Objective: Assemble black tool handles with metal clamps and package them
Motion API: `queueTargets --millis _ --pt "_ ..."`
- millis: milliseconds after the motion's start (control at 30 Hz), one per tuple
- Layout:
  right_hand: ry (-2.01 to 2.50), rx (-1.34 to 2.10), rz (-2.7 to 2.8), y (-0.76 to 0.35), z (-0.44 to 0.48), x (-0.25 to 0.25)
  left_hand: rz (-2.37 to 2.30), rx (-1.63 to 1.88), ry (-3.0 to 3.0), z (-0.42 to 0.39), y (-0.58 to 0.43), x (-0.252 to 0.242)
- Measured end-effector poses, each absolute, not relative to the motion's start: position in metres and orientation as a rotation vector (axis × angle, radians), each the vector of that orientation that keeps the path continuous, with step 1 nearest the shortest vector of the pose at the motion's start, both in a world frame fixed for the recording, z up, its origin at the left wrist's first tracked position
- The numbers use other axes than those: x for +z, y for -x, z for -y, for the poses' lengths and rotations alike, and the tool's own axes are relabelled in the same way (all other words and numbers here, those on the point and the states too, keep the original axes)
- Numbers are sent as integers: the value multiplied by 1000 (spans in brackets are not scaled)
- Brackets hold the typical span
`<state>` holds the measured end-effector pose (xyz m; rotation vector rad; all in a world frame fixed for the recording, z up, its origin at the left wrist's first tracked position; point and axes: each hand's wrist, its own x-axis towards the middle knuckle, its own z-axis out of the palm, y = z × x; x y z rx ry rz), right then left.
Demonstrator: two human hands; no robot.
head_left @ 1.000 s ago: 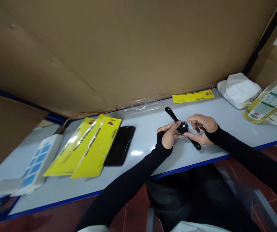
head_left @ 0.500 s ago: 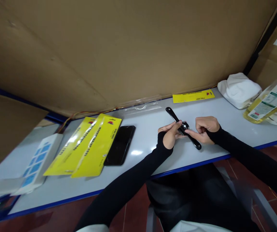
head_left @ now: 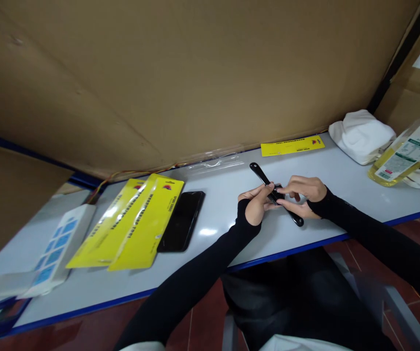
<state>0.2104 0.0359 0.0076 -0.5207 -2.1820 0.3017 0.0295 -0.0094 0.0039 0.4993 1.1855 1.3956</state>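
Note:
A long black tool (head_left: pixel 260 175) with a hub at its middle is held just above the white table (head_left: pixel 217 219). My left hand (head_left: pixel 256 204) pinches it at the hub from the left. My right hand (head_left: pixel 302 194) grips the same hub from the right, fingers curled over it and thumb under the lower arm. One end of the tool points up-left, the other down-right past my right hand. Both arms wear black sleeves.
A black phone (head_left: pixel 181 220) lies left of my hands, beside two yellow packaging cards (head_left: pixel 136 222). A white-and-blue box (head_left: pixel 54 248) sits far left. Another yellow card (head_left: pixel 292 145), a clear plastic sleeve (head_left: pixel 213 163), white cloth (head_left: pixel 361 134) and an oil bottle (head_left: pixel 403 156) line the back and right. A cardboard wall rises behind.
My right hand's fingers have shifted on the tool's hub, closing to a fist and then reaching over it again. The tool and my left hand stay almost still.

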Motion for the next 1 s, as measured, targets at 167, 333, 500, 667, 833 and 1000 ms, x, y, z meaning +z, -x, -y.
queueTargets --millis 167,333,500,667,833,1000 --pt "483 296 2113 -211 -37 9 -1189 1396 -515 10 -29 4" --pt "493 283 2166 -213 -37 9 -1185 1395 -515 10 -29 8" --pt "500 345 2142 -213 -38 8 -1185 1393 -499 10 -31 10" --pt "329 523 2187 -213 -38 4 -1182 1405 -513 10 -30 7" --pt "441 440 2240 -215 -37 3 -1179 1406 -506 9 -28 3" --pt "532 296 2200 -213 -44 3 -1179 1422 -540 10 -29 2"
